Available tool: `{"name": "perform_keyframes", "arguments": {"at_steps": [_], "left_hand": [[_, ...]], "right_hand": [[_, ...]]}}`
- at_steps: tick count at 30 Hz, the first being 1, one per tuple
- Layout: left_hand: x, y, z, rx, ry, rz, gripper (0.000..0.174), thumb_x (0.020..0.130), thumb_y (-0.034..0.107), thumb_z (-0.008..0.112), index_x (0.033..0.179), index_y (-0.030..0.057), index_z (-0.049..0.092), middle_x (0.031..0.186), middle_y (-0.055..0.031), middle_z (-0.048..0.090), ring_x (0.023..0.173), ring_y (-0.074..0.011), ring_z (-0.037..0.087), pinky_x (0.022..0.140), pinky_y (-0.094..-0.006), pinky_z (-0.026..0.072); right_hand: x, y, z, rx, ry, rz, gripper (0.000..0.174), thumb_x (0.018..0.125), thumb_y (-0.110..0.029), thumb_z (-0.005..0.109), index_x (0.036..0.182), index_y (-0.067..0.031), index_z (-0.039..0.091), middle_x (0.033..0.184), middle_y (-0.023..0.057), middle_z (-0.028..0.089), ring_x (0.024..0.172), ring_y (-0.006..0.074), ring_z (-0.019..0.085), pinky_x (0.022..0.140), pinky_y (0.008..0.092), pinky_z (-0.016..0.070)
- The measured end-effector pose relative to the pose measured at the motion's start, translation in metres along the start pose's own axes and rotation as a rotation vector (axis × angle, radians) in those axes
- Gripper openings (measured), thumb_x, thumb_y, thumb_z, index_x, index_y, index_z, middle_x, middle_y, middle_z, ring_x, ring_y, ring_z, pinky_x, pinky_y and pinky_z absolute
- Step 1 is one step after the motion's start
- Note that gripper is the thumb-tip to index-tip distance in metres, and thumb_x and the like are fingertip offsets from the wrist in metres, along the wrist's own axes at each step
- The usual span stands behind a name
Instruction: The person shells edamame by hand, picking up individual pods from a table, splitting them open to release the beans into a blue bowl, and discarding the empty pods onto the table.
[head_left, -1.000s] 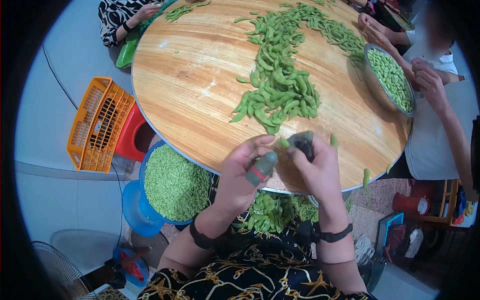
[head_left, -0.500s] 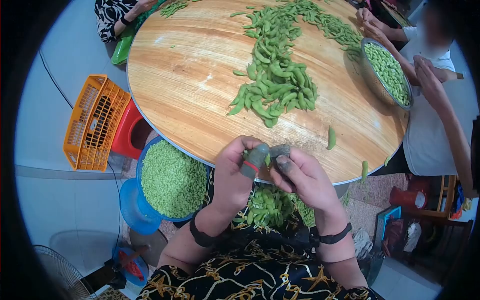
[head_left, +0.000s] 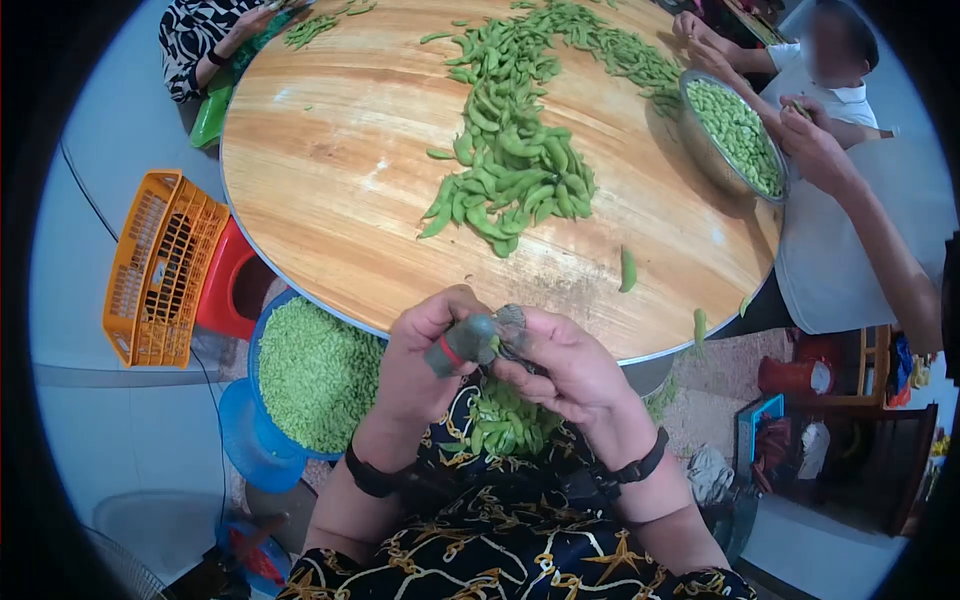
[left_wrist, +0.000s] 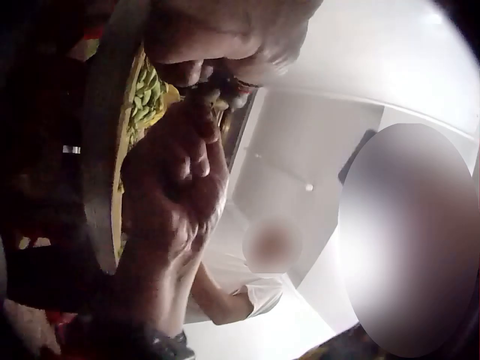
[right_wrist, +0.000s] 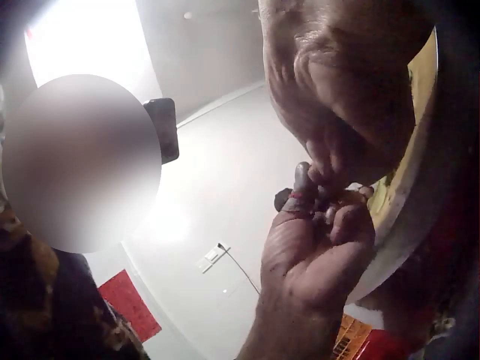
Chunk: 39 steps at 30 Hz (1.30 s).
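Both hands meet at the near edge of the round wooden table [head_left: 340, 180]. The left hand [head_left: 425, 355], its thumb in a grey cover with a red band, pinches a green pod [head_left: 495, 343] that is mostly hidden between the fingers. Against it, the right hand [head_left: 570, 365] has grey-covered fingertips curled on the same pod. In the right wrist view the left hand [right_wrist: 311, 255] shows its covered thumb upright beside the curled right hand [right_wrist: 345, 90]. A pile of pods [head_left: 520, 180] lies beyond the hands, and a single pod [head_left: 628, 269] lies to their right.
A blue basin of shelled beans [head_left: 318, 370] stands at lower left, beside a red stool [head_left: 222, 285] and an orange crate [head_left: 160, 270]. A metal colander of beans [head_left: 735, 140] sits at the table's right, near another person's hands [head_left: 820, 150]. More pods [head_left: 505, 415] lie below the table edge.
The hands were apart with a pod at the right fingertips; they have come together around a pod. The head view has shifted, so the table appears further left.
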<state>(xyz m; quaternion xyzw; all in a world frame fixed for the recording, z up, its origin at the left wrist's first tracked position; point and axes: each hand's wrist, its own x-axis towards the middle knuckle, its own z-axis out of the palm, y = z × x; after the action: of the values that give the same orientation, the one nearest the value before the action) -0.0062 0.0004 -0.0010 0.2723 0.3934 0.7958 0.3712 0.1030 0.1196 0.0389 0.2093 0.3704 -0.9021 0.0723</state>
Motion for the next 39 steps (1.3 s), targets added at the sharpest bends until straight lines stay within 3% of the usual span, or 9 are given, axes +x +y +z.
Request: {"name": "perform_keyframes", "arguments": {"at_steps": [6,8,11,15,19,21,25,36,39], "left_hand": [[-0.006,0.013,-0.002,-0.46,0.053,-0.299,0.019,0.077,0.001,0.061,0.095,0.0007,0.054,0.085,-0.0012,0.056,0.071,-0.007,0.051,0.06,-0.018,0.04],[-0.006,0.011,0.002,-0.382,0.077,-0.274,0.018,0.079,0.004,0.062,0.096,0.0013,0.054,0.084,-0.0007,0.056,0.07,-0.0061,0.051,0.059,-0.0186,0.0411],[-0.006,0.0,0.01,0.147,0.066,-0.006,0.02,0.081,0.008,0.061,0.099,0.0005,0.053,0.087,-0.0022,0.058,0.066,-0.0028,0.05,0.054,-0.0148,0.0379],[-0.009,0.011,0.01,0.331,0.153,-0.031,0.019,0.083,0.005,0.058,0.1,-0.0003,0.055,0.089,-0.0026,0.059,0.072,-0.0049,0.053,0.062,-0.0177,0.0423],[-0.006,0.012,0.006,0.379,0.188,0.007,0.018,0.085,0.003,0.054,0.103,0.0004,0.057,0.088,-0.0023,0.061,0.07,-0.0046,0.052,0.064,-0.0181,0.0437],[-0.005,0.013,0.011,0.261,0.288,-0.083,0.019,0.087,0.0,0.051,0.104,0.0014,0.058,0.083,0.0001,0.06,0.067,-0.0026,0.05,0.06,-0.0168,0.041],[-0.007,0.01,0.013,0.533,-0.008,-0.223,0.026,0.081,-0.007,0.046,0.102,0.0006,0.059,0.082,-0.0002,0.058,0.068,-0.0039,0.049,0.062,-0.0171,0.0393],[-0.001,0.003,0.023,0.452,0.102,-0.249,0.026,0.085,0.004,0.053,0.11,0.0028,0.057,0.081,-0.0009,0.058,0.064,-0.0023,0.048,0.054,-0.0148,0.0374],[0.008,0.006,0.028,0.115,0.18,-0.276,0.028,0.086,0.008,0.053,0.114,0.003,0.054,0.08,-0.0005,0.055,0.061,-0.003,0.046,0.051,-0.0145,0.0356]], "right_hand": [[0.006,0.005,-0.005,0.102,-0.147,-0.038,0.017,0.095,-0.015,0.04,0.103,-0.004,0.051,0.064,0.0001,0.048,0.043,0.0016,0.034,0.038,0.0139,0.0249],[0.007,0.006,-0.005,0.077,-0.134,-0.041,0.016,0.095,-0.016,0.042,0.1,-0.0041,0.053,0.062,-0.0014,0.048,0.044,0.0016,0.034,0.04,0.0147,0.0258],[0.007,0.011,0.001,-0.63,0.177,-0.42,0.016,0.093,-0.017,0.048,0.087,-0.0037,0.056,0.058,-0.0048,0.047,0.045,0.0015,0.034,0.043,0.0171,0.0258],[0.008,0.004,-0.001,-0.166,0.081,-0.234,0.016,0.094,-0.014,0.045,0.087,-0.0039,0.056,0.059,-0.0055,0.047,0.046,0.0,0.032,0.042,0.0158,0.0224],[0.017,-0.009,-0.011,-0.191,0.025,-0.145,0.018,0.092,-0.016,0.048,0.086,-0.0007,0.056,0.056,0.0012,0.051,0.042,0.0088,0.037,0.041,0.0213,0.0288],[0.031,-0.027,-0.019,-1.176,0.462,-0.678,0.024,0.087,-0.022,0.055,0.084,0.0018,0.055,0.054,0.0137,0.055,0.045,0.0255,0.05,0.045,0.0329,0.0407],[0.055,-0.043,-0.014,-1.725,0.821,-0.678,0.027,0.078,-0.024,0.063,0.073,0.0008,0.055,0.061,0.0218,0.058,0.06,0.0385,0.059,0.056,0.045,0.0481],[0.027,-0.033,-0.051,-1.378,0.85,-0.794,0.015,0.074,-0.011,0.058,0.07,0.0031,0.055,0.058,0.0172,0.056,0.051,0.0328,0.057,0.051,0.0413,0.0444],[0.012,-0.035,-0.045,-0.937,0.442,-0.646,0.017,0.078,-0.013,0.058,0.071,0.0017,0.054,0.054,0.0058,0.053,0.045,0.0168,0.049,0.045,0.0306,0.0398]]}}
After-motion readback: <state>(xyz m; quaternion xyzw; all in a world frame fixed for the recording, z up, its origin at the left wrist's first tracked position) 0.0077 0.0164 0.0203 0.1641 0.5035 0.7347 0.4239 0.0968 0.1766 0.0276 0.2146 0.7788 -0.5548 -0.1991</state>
